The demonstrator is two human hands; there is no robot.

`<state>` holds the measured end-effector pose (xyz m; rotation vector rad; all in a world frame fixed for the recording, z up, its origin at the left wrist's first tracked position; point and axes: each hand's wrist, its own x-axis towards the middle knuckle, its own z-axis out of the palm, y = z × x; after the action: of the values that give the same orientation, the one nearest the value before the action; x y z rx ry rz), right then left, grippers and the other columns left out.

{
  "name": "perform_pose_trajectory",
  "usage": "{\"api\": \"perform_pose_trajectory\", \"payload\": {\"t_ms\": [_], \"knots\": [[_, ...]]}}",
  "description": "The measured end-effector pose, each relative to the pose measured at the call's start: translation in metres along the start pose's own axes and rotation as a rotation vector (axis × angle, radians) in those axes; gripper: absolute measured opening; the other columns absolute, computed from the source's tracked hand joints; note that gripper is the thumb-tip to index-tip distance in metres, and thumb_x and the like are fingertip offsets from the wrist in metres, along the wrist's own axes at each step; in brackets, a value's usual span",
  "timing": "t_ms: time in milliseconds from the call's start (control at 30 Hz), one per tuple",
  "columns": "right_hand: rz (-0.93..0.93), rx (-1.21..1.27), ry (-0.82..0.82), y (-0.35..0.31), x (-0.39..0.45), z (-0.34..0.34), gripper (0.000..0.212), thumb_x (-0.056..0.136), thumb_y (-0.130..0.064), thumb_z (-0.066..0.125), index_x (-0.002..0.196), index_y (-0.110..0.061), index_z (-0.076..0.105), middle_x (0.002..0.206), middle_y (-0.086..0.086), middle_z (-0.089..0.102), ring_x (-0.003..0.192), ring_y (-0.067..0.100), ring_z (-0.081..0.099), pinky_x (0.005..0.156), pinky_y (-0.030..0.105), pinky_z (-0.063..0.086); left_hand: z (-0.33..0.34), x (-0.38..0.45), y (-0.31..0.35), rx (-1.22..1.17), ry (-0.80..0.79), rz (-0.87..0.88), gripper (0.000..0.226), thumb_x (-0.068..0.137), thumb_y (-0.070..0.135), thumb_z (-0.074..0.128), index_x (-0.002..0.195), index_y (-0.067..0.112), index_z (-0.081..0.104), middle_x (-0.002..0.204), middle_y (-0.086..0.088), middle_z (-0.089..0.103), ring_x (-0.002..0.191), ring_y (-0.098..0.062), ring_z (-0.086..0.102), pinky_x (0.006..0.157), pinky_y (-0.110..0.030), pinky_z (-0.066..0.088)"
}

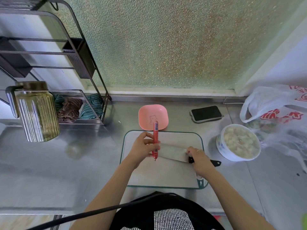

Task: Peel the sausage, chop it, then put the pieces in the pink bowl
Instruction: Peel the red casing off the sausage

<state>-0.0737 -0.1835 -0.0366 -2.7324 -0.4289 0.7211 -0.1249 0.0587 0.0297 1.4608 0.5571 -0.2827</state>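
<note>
Red wrapper still on sausage, left hand pinching it mid-frame; right hand clenches knife; bowl empty.

Worktop bare at 9 o'clock of cutting board: wide passage. Glass jar and wire rack block 10 o'clock. Pink bowl touches board edge at 12. Phone at 1, food tub and plastic bag crowd 3 o'clock.
</note>
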Motion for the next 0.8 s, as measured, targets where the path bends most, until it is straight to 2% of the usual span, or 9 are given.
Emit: {"api": "perform_pose_trajectory", "payload": {"t_ms": [100,167,267,333,367,467,600,733,800], "knots": [[-0.015,-0.043,-0.032,-0.015,0.005,-0.004,0.044,0.082,0.004,0.043,0.120,-0.017,0.044,0.113,0.009,0.053,0.101,0.029,0.050,0.078,0.036,0.044,0.007,-0.003,0.000,0.035,-0.010,0.026,0.032,0.074,0.004,0.076,0.092,0.014,0.052,0.093,-0.015,0.067,0.071,-0.024,0.067,0.058,-0.030,0.055],[-0.022,0.015,0.066,-0.032,0.009,-0.006,0.034,0.087,-0.005,0.048,0.119,-0.016,0.046,0.112,0.011,0.053,0.100,0.028,0.051,0.080,0.037,0.046,0.011,-0.004,-0.001,0.052,-0.011,0.041,0.035,0.072,0.005,0.079,0.096,0.015,0.054,0.086,-0.015,0.062,0.069,-0.026,0.066,0.055,-0.032,0.056],[0.065,0.591,0.233,-0.073,0.004,-0.022,0.018,0.094,-0.025,0.053,0.110,-0.018,0.052,0.108,0.004,0.058,0.096,0.019,0.057,0.078,0.028,0.046,0.018,-0.004,-0.005,0.212,0.010,0.073,0.040,0.068,0.013,0.083,0.098,0.015,0.058,0.080,-0.013,0.059,0.068,-0.028,0.065,0.052,-0.035,0.057],[0.102,0.990,0.148,-0.099,-0.001,-0.035,0.020,0.095,-0.033,0.051,0.109,-0.019,0.053,0.106,0.002,0.063,0.094,0.017,0.063,0.077,0.025,0.052,0.023,-0.004,-0.008,0.339,0.032,0.108,0.037,0.067,0.018,0.083,0.095,0.015,0.060,0.076,-0.011,0.061,0.067,-0.028,0.065,0.051,-0.038,0.058],[0.093,1.076,0.120,-0.107,-0.003,-0.039,0.020,0.095,-0.032,0.052,0.110,-0.019,0.053,0.104,0.001,0.064,0.093,0.015,0.065,0.075,0.024,0.055,0.025,-0.004,-0.009,0.369,0.037,0.123,0.034,0.068,0.021,0.083,0.092,0.015,0.060,0.074,-0.010,0.061,0.069,-0.028,0.065,0.053,-0.040,0.059],[0.062,1.070,0.174,-0.116,-0.005,-0.044,0.015,0.091,-0.023,0.059,0.106,-0.022,0.056,0.099,0.001,0.066,0.086,0.012,0.066,0.066,0.018,0.055,0.028,-0.006,-0.007,0.344,0.042,0.139,0.022,0.076,0.027,0.076,0.086,0.017,0.061,0.077,-0.010,0.062,0.073,-0.028,0.064,0.054,-0.039,0.059],[0.108,1.195,0.175,-0.115,-0.006,-0.043,0.016,0.090,-0.022,0.062,0.105,-0.022,0.058,0.101,0.007,0.068,0.092,0.020,0.068,0.076,0.031,0.059,0.025,-0.009,-0.003,0.250,0.002,0.109,0.005,0.087,0.024,0.066,0.085,0.020,0.063,0.081,-0.012,0.067,0.071,-0.022,0.066,0.055,-0.030,0.059],[0.081,1.241,0.183,-0.115,-0.007,-0.040,0.015,0.088,-0.016,0.064,0.102,-0.019,0.059,0.098,0.012,0.069,0.088,0.024,0.069,0.076,0.036,0.060,0.021,-0.007,-0.006,0.341,0.017,0.131,0.007,0.089,0.026,0.062,0.084,0.023,0.066,0.083,-0.003,0.072,0.077,-0.018,0.067,0.068,-0.028,0.057],[0.067,1.235,0.210,-0.116,-0.006,-0.040,0.015,0.086,-0.013,0.066,0.099,-0.019,0.060,0.098,0.014,0.068,0.087,0.026,0.069,0.077,0.039,0.060,0.020,-0.006,-0.007,0.412,0.050,0.178,0.014,0.092,0.025,0.057,0.090,0.021,0.070,0.082,0.003,0.071,0.074,-0.009,0.063,0.067,-0.014,0.049]]}}
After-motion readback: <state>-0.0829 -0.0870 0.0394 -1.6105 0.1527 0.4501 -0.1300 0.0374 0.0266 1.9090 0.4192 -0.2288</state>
